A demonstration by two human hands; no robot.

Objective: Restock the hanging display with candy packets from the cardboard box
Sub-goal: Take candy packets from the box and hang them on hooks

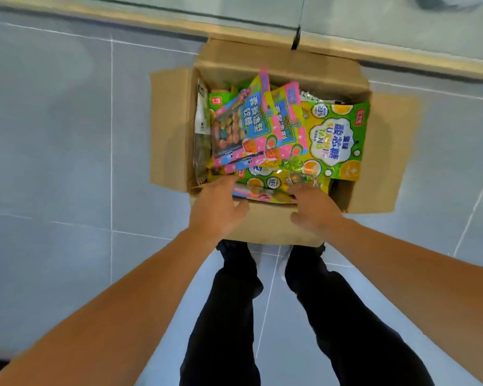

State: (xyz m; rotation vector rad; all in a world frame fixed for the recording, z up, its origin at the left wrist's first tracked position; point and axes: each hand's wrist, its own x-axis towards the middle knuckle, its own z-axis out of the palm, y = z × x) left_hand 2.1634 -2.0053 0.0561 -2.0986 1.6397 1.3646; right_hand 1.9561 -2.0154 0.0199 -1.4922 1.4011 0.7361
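From where I stand, the trouble starts on the left: the cardboard box (262, 224) sits on the tiled floor (53, 135) with its flaps splayed out, and the pink-and-blue packets (243, 126) lie loosely fanned over one another — a careless pull on one would likely drag its neighbours askew or over the rim. The left hand (218, 210) reaches over the near flap with its fingers (226, 182) straight and slightly spread, just at the packets' edge, holding nothing. The right hand (313, 207) mirrors it, its fingers (301, 189) loosely extended toward the glossy green wrappers — whether they already touch, I cannot tell. The slick film could well slip from a shallow grip, and the crouch over the box, feet tucked right against it, risks nudging it. Counting left to right: one box; a pale packet standing along the left wall; at least two pink-and-blue packets; one large green packet (335, 140) at right, plus at least one more green one beneath the hands — others are buried, so the total is unclear. The hanging display is out of view.
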